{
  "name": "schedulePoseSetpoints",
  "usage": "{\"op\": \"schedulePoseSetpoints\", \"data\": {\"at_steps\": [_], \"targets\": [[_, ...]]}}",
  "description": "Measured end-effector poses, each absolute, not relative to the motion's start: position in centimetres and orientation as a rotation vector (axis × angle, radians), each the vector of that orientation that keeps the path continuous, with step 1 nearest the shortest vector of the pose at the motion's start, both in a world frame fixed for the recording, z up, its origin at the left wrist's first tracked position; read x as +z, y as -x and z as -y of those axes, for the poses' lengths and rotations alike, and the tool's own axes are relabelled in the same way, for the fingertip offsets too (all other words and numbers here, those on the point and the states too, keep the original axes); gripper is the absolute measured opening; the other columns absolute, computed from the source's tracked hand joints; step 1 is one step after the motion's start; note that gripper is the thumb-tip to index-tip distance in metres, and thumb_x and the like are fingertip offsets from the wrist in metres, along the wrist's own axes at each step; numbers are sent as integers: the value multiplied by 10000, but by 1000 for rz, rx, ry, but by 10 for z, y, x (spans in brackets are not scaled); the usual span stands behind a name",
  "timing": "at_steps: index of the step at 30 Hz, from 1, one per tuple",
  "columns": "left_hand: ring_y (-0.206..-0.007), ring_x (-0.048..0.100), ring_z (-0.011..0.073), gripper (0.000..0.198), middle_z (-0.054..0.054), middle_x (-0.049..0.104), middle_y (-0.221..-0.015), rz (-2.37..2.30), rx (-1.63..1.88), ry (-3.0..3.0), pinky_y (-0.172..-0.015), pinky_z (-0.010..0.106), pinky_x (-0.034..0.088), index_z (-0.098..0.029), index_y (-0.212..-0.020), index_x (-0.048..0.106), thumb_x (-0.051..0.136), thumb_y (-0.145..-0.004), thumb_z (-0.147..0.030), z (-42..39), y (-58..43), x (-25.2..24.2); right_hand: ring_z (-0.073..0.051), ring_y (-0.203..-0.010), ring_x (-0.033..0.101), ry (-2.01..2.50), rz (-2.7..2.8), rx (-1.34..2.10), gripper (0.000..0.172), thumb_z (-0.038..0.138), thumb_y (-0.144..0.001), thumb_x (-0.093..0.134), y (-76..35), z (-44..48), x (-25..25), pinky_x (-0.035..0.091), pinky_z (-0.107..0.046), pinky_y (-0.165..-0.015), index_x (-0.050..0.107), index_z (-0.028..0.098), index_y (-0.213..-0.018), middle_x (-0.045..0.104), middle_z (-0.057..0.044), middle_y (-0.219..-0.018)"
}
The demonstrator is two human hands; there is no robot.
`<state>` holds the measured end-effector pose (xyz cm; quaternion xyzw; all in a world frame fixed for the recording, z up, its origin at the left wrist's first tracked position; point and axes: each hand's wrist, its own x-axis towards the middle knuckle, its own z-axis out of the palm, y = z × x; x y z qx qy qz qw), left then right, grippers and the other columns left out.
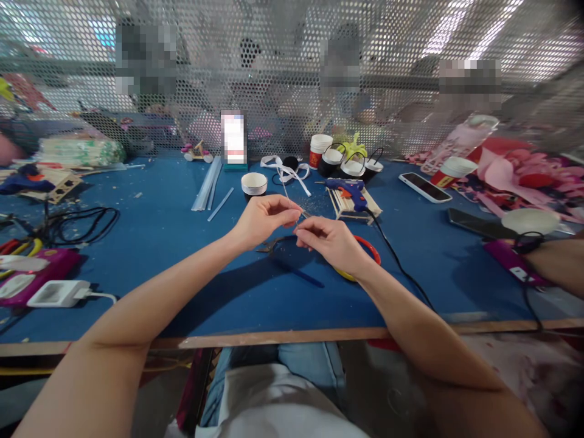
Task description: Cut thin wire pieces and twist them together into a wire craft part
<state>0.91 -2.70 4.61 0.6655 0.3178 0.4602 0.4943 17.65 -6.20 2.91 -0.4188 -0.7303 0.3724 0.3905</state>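
Note:
Above the middle of the blue table, my left hand pinches a thin wire-like strand between thumb and fingertips. My right hand is closed just beside it, its fingertips pinching the lower end of the same strand. What exactly lies between the fingertips is too small to make out. Partly hidden under my right hand are pliers with red and yellow handles, their jaws showing to the left. A slim dark blue stick lies in front of them.
A blue glue gun rests on a small wooden rack, its cord running to the right. Clear glue sticks, a cup and white ribbon lie beyond my hands. Another person's arm reaches in at right.

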Motion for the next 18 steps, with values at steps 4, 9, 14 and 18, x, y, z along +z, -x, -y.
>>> {"op": "schedulePoseSetpoints", "data": {"at_steps": [4,9,14,18], "targets": [[-566,546,71,148,-6,627,-635,-783,1104,-1634,-590,228,464,-111,-732,631,658,-672,-243,27,-8,47,-96,-574,543,1048,1846,980,171,321,-802,552,-177,62,29,462,-222,-555,609,160,-808,614,-9,-654],[-560,543,72,129,-9,618,-614,-795,1089,-1640,-581,226,464,-113,-730,629,647,-676,-229,27,-8,46,-96,-583,549,1066,1839,965,163,313,-801,556,-175,64,29,461,-218,-557,613,161,-804,616,-8,-659],[-547,521,60,119,-18,590,-597,-745,1066,-1628,-570,216,448,-111,-746,624,643,-694,-217,25,-7,46,-85,-568,536,1063,1827,1011,165,313,-800,562,-176,64,30,453,-210,-547,609,155,-801,614,-5,-647],[-603,547,67,195,-2,603,-679,-604,1039,-1555,-601,224,449,-134,-915,610,572,-781,-270,20,-1,49,-76,-543,523,1022,1787,1157,190,332,-802,561,-177,62,32,448,-207,-529,602,147,-815,608,-1,-633]]}}
